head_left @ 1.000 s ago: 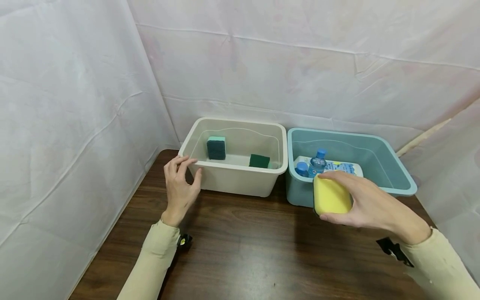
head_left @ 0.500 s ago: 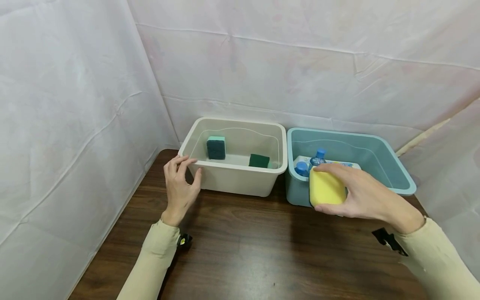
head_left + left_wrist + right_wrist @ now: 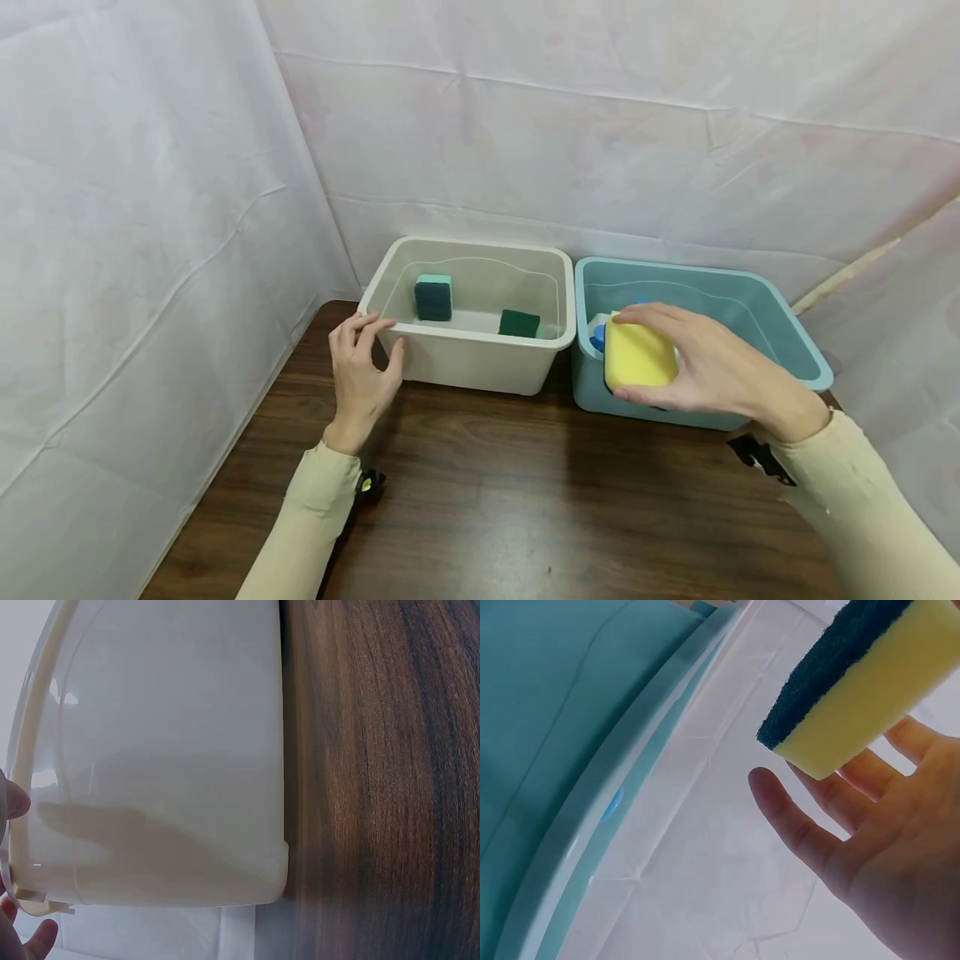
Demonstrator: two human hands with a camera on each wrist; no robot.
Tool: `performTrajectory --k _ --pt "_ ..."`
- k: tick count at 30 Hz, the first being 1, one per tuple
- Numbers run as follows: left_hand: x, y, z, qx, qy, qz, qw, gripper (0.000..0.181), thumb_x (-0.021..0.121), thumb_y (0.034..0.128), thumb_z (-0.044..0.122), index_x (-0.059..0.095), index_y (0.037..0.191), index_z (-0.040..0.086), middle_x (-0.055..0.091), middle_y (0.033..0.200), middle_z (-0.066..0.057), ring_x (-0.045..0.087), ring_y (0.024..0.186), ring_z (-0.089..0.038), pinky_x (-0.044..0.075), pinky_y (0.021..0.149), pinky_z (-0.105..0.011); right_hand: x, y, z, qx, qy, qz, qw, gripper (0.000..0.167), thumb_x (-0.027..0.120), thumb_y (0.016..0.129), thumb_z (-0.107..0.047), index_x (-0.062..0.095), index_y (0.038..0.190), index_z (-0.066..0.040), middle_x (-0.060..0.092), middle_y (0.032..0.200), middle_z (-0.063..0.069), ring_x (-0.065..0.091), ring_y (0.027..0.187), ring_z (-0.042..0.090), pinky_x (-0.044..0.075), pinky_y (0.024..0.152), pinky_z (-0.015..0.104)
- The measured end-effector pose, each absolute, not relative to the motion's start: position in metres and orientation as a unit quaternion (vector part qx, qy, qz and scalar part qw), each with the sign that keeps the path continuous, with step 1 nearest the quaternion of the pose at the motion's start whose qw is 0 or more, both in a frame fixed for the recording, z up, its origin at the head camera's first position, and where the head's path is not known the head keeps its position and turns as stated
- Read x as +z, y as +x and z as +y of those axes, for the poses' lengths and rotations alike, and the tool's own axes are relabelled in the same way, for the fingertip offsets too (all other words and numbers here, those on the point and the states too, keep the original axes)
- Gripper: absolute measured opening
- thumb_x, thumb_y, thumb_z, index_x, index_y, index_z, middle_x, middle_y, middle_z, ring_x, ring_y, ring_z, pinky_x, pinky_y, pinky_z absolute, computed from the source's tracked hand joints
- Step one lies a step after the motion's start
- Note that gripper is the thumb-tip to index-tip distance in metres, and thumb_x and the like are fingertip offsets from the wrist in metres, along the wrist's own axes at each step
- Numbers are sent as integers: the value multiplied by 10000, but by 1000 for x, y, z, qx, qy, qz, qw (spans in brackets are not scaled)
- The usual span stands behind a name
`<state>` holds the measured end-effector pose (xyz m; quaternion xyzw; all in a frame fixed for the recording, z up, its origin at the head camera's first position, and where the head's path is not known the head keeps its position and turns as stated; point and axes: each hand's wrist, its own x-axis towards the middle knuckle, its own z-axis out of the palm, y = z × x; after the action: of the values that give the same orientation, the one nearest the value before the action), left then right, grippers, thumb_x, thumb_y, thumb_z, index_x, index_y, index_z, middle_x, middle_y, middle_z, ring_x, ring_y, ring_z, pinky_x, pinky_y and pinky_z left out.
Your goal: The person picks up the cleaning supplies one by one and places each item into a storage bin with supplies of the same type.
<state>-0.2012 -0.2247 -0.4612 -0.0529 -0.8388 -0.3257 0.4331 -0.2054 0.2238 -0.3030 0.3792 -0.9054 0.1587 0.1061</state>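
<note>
My right hand [image 3: 708, 367] pinches a yellow sponge [image 3: 640, 354] between thumb and fingers, above the front rim of the blue bin [image 3: 780, 321]. In the right wrist view the sponge [image 3: 855, 701] shows a dark green scouring layer on its other face. My left hand [image 3: 362, 375] rests its fingertips on the front left corner of the beige bin [image 3: 465, 358], thumb held apart from the fingers. Inside that bin, one green sponge [image 3: 433, 297] stands upright at the left and another [image 3: 519, 323] sits at the right, partly hidden by the front wall.
Within the blue bin, a blue bottle cap [image 3: 597, 336] shows beside the held sponge; hand and sponge hide most of the bottles. Both bins stand side by side on a dark wood table [image 3: 480, 500]. White sheeting [image 3: 510, 150] hangs behind and at both sides.
My right hand has moved left and up with the yellow sponge, covering more of the bottles in the blue bin. The left hand stays on the beige rim.
</note>
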Motion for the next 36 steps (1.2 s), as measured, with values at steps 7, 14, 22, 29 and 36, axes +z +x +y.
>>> performTrajectory --k 7,14,22,29,36 --pt "-461 -202 -224 -326 -54 -839 433 285 775 949 171 742 1212 68 594 1357 -239 452 1381 -473 377 1154 -622 -302 -210 221 165 367 -910 106 796 951 733 -510 651 1419 -239 687 1371 30 631 1101 188 541 726 358" --pt "-461 -202 -224 -325 -54 -840 432 285 773 952 173 741 1214 66 592 1358 -239 450 1383 -471 376 1156 -624 -302 -211 218 151 358 -917 88 784 912 763 -564 647 1420 -228 673 1377 64 614 1132 235 527 716 361" --pt "-461 -202 -226 -326 -53 -841 429 286 771 953 172 740 1216 65 590 1362 -239 443 1394 -470 376 1157 -624 -300 -216 212 138 359 -918 94 791 910 763 -555 649 1426 -210 656 1426 69 620 1160 249 531 719 368" --pt "-463 -203 -225 -323 -53 -841 430 288 771 949 162 740 1217 63 593 1357 -239 449 1389 -470 377 1163 -622 -294 -224 203 139 365 -917 85 847 933 741 -554 638 1440 -176 645 1458 68 635 1246 277 581 831 435" --pt "-463 -205 -224 -325 -56 -840 431 286 772 948 162 741 1215 65 592 1355 -241 448 1388 -470 373 1167 -619 -289 -233 195 144 368 -916 69 869 935 745 -556 620 1461 -179 644 1447 58 638 1198 241 563 845 414"
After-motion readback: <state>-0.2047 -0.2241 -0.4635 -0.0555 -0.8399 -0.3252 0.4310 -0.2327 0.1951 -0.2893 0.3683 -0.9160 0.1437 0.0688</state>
